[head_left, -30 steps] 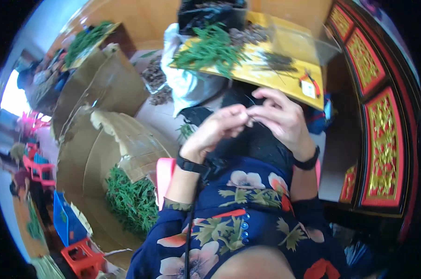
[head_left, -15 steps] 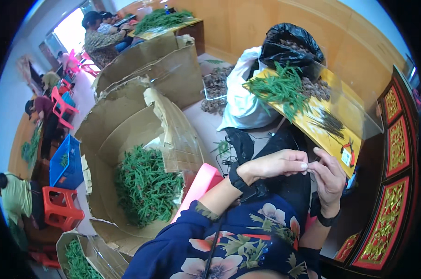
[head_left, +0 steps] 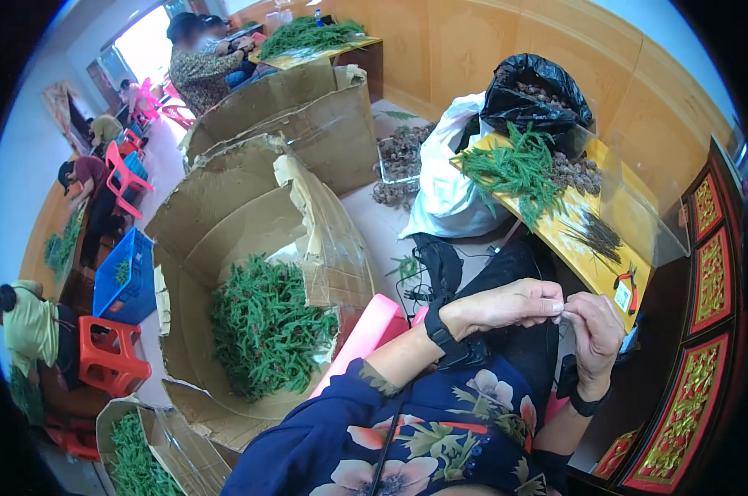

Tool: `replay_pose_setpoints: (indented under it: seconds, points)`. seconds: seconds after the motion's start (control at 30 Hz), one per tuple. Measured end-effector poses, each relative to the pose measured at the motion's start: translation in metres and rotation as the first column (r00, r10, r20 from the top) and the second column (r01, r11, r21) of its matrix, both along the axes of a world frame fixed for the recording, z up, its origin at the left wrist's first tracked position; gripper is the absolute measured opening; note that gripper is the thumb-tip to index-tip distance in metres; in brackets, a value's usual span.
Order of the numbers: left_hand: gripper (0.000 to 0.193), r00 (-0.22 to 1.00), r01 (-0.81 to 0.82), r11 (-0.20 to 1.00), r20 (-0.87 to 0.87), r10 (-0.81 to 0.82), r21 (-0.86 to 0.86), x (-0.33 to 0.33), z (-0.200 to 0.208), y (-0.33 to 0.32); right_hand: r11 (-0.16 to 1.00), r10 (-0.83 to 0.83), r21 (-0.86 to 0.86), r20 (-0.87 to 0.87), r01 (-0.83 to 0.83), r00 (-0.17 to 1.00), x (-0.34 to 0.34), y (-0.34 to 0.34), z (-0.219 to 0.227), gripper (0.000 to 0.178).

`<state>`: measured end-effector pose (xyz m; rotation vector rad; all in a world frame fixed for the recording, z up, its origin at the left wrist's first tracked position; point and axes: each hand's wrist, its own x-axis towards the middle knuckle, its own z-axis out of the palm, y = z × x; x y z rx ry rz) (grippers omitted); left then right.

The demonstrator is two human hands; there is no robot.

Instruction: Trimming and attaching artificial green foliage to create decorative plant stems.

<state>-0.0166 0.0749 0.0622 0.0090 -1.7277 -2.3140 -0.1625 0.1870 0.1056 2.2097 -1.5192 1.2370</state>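
Note:
My left hand [head_left: 510, 306] and my right hand [head_left: 593, 331] meet above my lap, fingertips pinched close together. Whatever sits between the fingertips is too small to make out. Just beyond them is a yellow table [head_left: 634, 219]. On it lie a heap of green artificial sprigs [head_left: 514, 169], small brown pine cones [head_left: 576, 175], a bundle of thin dark stems [head_left: 595, 236] and red-handled pliers [head_left: 633, 291] beside the right hand.
Left of me stands a large torn cardboard box [head_left: 217, 194] holding green sprigs [head_left: 266, 322]. A pink stool [head_left: 374, 326] is by my left arm. Behind the table are a black bag [head_left: 547, 103] and a white sack [head_left: 450, 186]. Carved panels [head_left: 680, 413] rise at right. Several people work farther off.
The view has shifted slightly, so the surroundings appear a little to the right and lower. My right hand's fingers have bent in closer to the left fingertips.

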Motion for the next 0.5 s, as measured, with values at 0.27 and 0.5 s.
replay_pose_setpoints:
  seconds: [0.27, 0.5]
  points:
    - [0.022, 0.747, -0.593, 0.262, -0.399, 0.532, -0.762, -0.008, 0.004, 0.017, 0.972, -0.216, 0.104, 0.053, 0.210, 0.975, 0.002, -0.006, -0.013, 0.007]
    - [0.021, 0.687, -0.665, 0.277, -0.423, 0.591, -0.694, -0.008, 0.011, 0.022, 0.993, -0.109, 0.113, 0.856, 0.022, 0.505, 0.009, -0.020, -0.042, 0.009]
